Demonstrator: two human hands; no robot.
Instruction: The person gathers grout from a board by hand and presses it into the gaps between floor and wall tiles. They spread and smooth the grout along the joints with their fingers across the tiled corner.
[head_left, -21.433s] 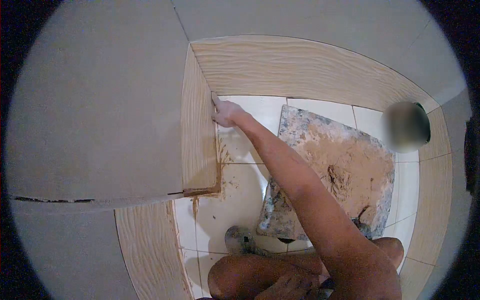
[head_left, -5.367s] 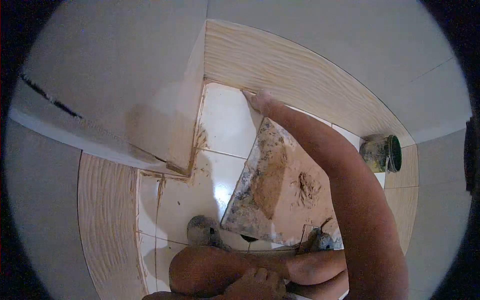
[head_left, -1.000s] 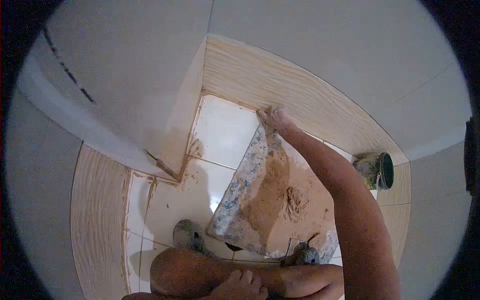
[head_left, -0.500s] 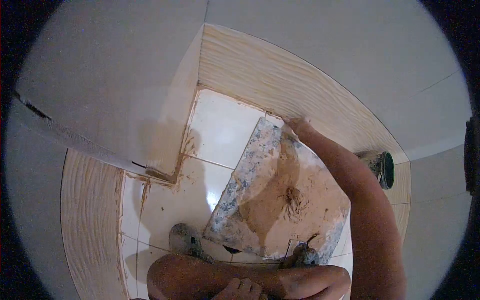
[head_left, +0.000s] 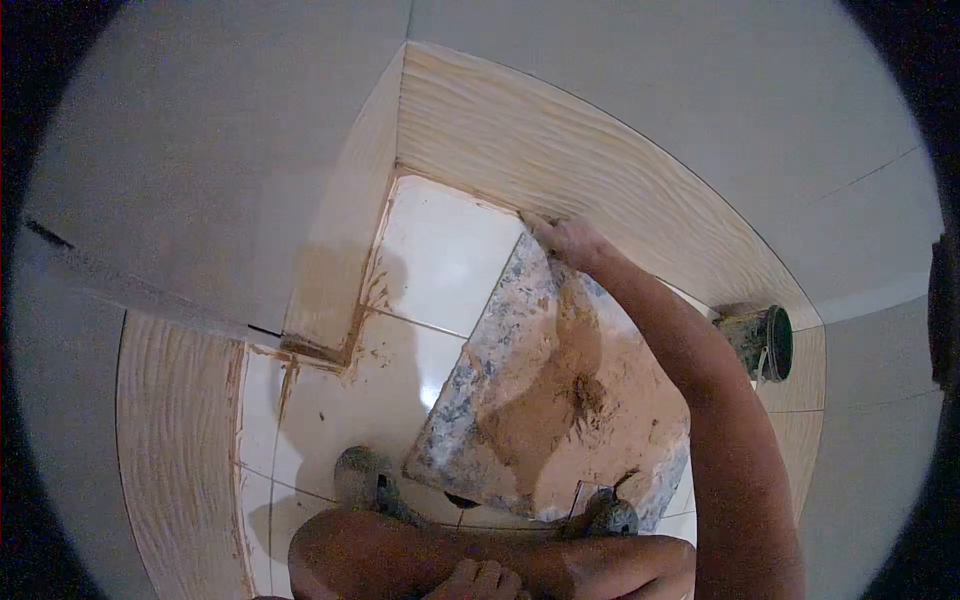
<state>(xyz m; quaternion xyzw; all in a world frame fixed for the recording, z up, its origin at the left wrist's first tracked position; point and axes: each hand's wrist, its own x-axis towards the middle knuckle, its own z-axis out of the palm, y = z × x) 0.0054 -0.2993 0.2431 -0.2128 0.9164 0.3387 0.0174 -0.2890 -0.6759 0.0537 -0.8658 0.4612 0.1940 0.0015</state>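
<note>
My right hand (head_left: 568, 241) reaches forward, fingertips pressed on the brown-filled joint (head_left: 480, 196) where the white floor tiles (head_left: 445, 255) meet the wood-look skirting tiles (head_left: 560, 150). I see nothing held in it. Just below it lies a speckled stone slab (head_left: 500, 350) smeared with brown paste (head_left: 575, 395). My left hand (head_left: 478, 578) rests on my bent leg at the bottom edge, mostly cut off by the frame.
A dirty green tin (head_left: 760, 342) lies on its side by the skirting at the right. My feet in dusty sandals (head_left: 362, 476) (head_left: 610, 515) stand at the slab's near edge. Brown smears mark the corner joint (head_left: 365, 290) at the left.
My right hand slid left along the floor-to-skirting joint since half a second ago, back to about where it was a second ago. Before that it worked the left corner joint.
</note>
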